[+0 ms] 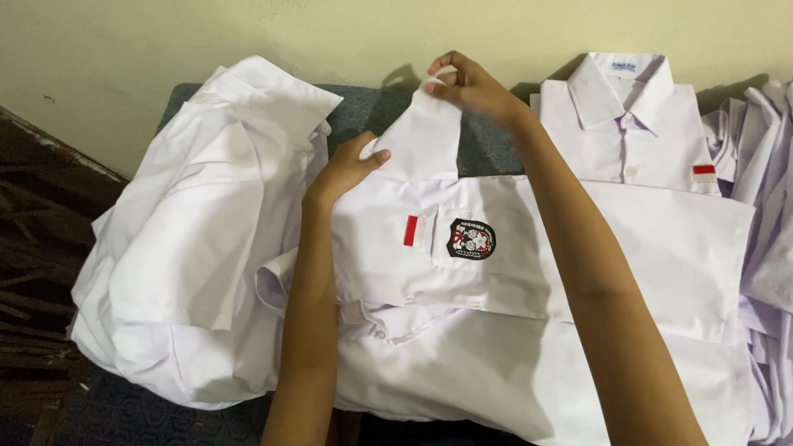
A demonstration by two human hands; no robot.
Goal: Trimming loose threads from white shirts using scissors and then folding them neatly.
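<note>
Two hands hold one white shirt that lies flat on the pile. Its sleeve points up toward the wall. The right hand pinches the sleeve's far tip with its fingers closed on it. The left hand presses the sleeve's near end, fingers clamped on cloth. A red and white flag patch sits beside a dark round badge.

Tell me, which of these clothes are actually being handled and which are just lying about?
In hand:
white shirt with a badge
its collar
left hand
right hand

Lying about:
folded shirt
heap of white shirts
more white cloth
</note>
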